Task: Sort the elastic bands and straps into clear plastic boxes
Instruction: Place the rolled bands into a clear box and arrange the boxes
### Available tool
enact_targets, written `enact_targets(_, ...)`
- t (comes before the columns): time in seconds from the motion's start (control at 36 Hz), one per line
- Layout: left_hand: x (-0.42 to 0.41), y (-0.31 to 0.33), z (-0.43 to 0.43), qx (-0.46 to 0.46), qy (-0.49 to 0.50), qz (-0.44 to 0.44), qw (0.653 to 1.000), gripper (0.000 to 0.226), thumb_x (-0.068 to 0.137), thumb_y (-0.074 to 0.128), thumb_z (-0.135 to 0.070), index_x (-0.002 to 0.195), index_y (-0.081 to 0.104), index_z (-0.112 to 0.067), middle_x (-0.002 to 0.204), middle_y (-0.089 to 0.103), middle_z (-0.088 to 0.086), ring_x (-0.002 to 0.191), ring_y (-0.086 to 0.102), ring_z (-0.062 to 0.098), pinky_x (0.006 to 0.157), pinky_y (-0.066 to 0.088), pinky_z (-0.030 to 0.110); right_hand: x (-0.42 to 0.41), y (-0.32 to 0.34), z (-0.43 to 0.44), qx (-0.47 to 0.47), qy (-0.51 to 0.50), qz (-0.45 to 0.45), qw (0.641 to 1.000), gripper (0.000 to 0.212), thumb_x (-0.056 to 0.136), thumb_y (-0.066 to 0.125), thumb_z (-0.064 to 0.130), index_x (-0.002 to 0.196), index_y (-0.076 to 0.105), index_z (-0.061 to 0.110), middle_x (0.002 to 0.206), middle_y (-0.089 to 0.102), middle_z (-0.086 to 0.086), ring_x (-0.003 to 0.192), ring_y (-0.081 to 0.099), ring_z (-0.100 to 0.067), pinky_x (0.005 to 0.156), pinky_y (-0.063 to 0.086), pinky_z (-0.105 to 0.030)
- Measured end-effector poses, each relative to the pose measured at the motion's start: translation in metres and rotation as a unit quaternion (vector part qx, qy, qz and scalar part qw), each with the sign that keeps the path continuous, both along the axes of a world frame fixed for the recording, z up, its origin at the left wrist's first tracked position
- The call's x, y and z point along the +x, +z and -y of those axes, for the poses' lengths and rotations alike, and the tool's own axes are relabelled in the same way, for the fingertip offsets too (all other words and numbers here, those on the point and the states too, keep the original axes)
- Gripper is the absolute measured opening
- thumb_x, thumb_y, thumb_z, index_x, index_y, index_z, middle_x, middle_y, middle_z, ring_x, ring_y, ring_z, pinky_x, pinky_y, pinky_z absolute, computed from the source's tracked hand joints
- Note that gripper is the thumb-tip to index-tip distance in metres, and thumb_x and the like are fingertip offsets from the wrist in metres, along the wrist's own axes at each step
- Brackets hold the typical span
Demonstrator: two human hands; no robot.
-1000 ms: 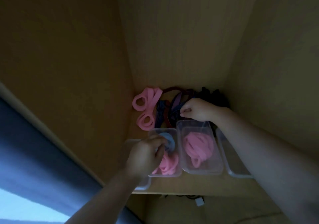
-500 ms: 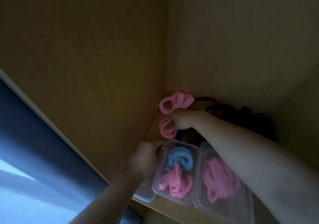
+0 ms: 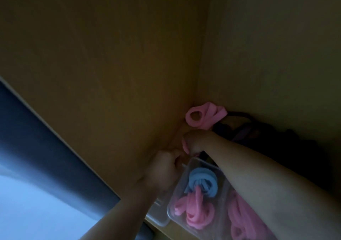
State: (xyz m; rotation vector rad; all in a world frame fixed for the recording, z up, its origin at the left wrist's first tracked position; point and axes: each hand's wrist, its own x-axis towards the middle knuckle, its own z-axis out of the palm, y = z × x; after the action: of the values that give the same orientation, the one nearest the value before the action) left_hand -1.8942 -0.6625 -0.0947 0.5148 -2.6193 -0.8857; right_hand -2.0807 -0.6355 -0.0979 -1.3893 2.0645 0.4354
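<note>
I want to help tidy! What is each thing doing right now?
right hand: grips a pink band.
left hand: fingers curled by the clear box; grip unclear.
folded pink strap: loose in the corner.
dark straps: piled loose, unsorted.
clear box: open, holds a blue band and pink bands.
second box: open, holds pink loops.

The panel looks like wood laminate, matt and smooth. The box is clear plastic, a little glossy (its rim catches light). The pink band and the blue band look soft and matt, like elastic cloth.
</note>
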Motion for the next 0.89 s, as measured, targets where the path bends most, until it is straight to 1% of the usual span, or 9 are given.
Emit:
enact_targets(0.17, 0.0, -0.005, 0.006, -0.029, 0.01, 0.003, 1.0, 0.024, 0.077, 0.047, -0.019, 0.086, 0.07, -0.02, 0.083, 0.071, -0.001, 0.07, 0.063, 0.015, 0.063, 0.048, 0.029, -0.001, 0.004, -0.006, -0.038, -0.017, 0.003, 0.999, 0.02, 0.084, 0.06, 0.013, 0.104, 0.058, 0.01, 0.102, 0.062, -0.01, 0.084, 0.059, -0.021, 0.062, 0.043, -0.029)
enact_targets(0.33, -0.004, 0.001, 0.004, -0.029, 0.012, 0.019, 0.999, 0.025, 0.077, 0.046, -0.02, 0.084, 0.069, -0.014, 0.081, 0.07, 0.003, 0.07, 0.063, 0.016, 0.064, 0.049, 0.039, -0.013, 0.019, -0.021, -0.107, -0.151, 0.097, 0.978, 0.036, 0.079, 0.062, 0.021, 0.114, 0.053, 0.026, 0.116, 0.062, -0.001, 0.098, 0.062, -0.019, 0.087, 0.054, -0.035)
enact_targets(0.47, -0.014, 0.018, 0.002, -0.009, -0.01, 0.022, 1.0, 0.036, 0.075, 0.044, -0.037, 0.091, 0.069, -0.017, 0.079, 0.069, 0.001, 0.068, 0.063, 0.015, 0.064, 0.05, 0.038, -0.045, 0.016, -0.028, -0.154, -0.215, 0.151, 0.953, 0.056, 0.051, 0.068, 0.058, 0.099, 0.043, 0.049, 0.121, 0.054, 0.009, 0.115, 0.052, -0.019, 0.103, 0.045, -0.043)
enact_targets(0.5, -0.017, 0.021, 0.002, 0.0, -0.012, 0.018, 1.0, 0.034, 0.077, 0.047, -0.039, 0.094, 0.07, -0.019, 0.08, 0.07, -0.001, 0.069, 0.064, 0.013, 0.064, 0.051, 0.036, -0.044, 0.023, -0.031, -0.16, -0.225, 0.157, 0.948, 0.065, 0.049, 0.07, 0.062, 0.107, 0.043, 0.052, 0.131, 0.051, 0.005, 0.123, 0.048, -0.022, 0.108, 0.039, -0.043)
enact_targets(0.58, -0.026, 0.029, 0.002, 0.044, -0.006, 0.019, 0.999, 0.028, 0.079, 0.056, -0.031, 0.101, 0.071, -0.023, 0.084, 0.073, -0.001, 0.074, 0.068, 0.011, 0.067, 0.054, 0.033, -0.027, 0.05, -0.038, -0.164, -0.238, 0.196, 0.937, 0.099, 0.059, 0.082, 0.041, 0.144, 0.035, 0.023, 0.146, 0.042, -0.002, 0.124, 0.051, -0.018, 0.105, 0.044, -0.034)
enact_targets(0.67, -0.035, 0.036, 0.001, 0.042, -0.009, 0.018, 0.999, 0.029, 0.078, 0.055, -0.026, 0.102, 0.071, -0.021, 0.091, 0.073, -0.001, 0.081, 0.068, 0.013, 0.073, 0.052, 0.026, -0.023, 0.057, -0.046, -0.159, -0.227, 0.198, 0.94, 0.082, 0.075, 0.075, 0.007, 0.145, 0.031, 0.012, 0.14, 0.049, -0.003, 0.12, 0.056, -0.015, 0.099, 0.05, -0.035)
enact_targets(0.75, -0.042, 0.041, 0.0, 0.073, 0.001, -0.012, 0.997, 0.048, 0.072, 0.05, -0.038, 0.113, 0.067, -0.019, 0.098, 0.07, -0.005, 0.085, 0.062, 0.006, 0.075, 0.042, 0.015, -0.026, 0.065, -0.055, -0.194, -0.205, 0.232, 0.931, 0.04, 0.087, 0.047, -0.016, 0.115, 0.05, 0.012, 0.116, 0.063, -0.003, 0.11, 0.063, -0.013, 0.09, 0.052, -0.031)
enact_targets(0.83, -0.052, 0.048, 0.001, 0.08, -0.003, -0.036, 0.996, 0.052, 0.077, 0.057, -0.037, 0.124, 0.059, -0.014, 0.107, 0.065, -0.003, 0.095, 0.06, 0.009, 0.081, 0.041, 0.017, -0.028, 0.094, -0.066, -0.275, -0.23, 0.21, 0.91, 0.036, 0.085, 0.055, -0.006, 0.086, 0.056, 0.03, 0.093, 0.063, 0.008, 0.083, 0.063, 0.001, 0.064, 0.047, -0.018)
enact_targets(0.89, -0.064, 0.06, 0.001, 0.104, -0.019, -0.071, 0.992, 0.043, 0.085, 0.065, -0.023, 0.124, 0.056, -0.009, 0.11, 0.061, -0.002, 0.096, 0.058, 0.005, 0.081, 0.039, 0.009, -0.03, 0.114, -0.073, -0.333, -0.204, 0.157, 0.907, 0.032, 0.075, 0.067, 0.005, 0.083, 0.057, 0.034, 0.087, 0.064, 0.002, 0.081, 0.064, -0.015, 0.066, 0.051, -0.031)
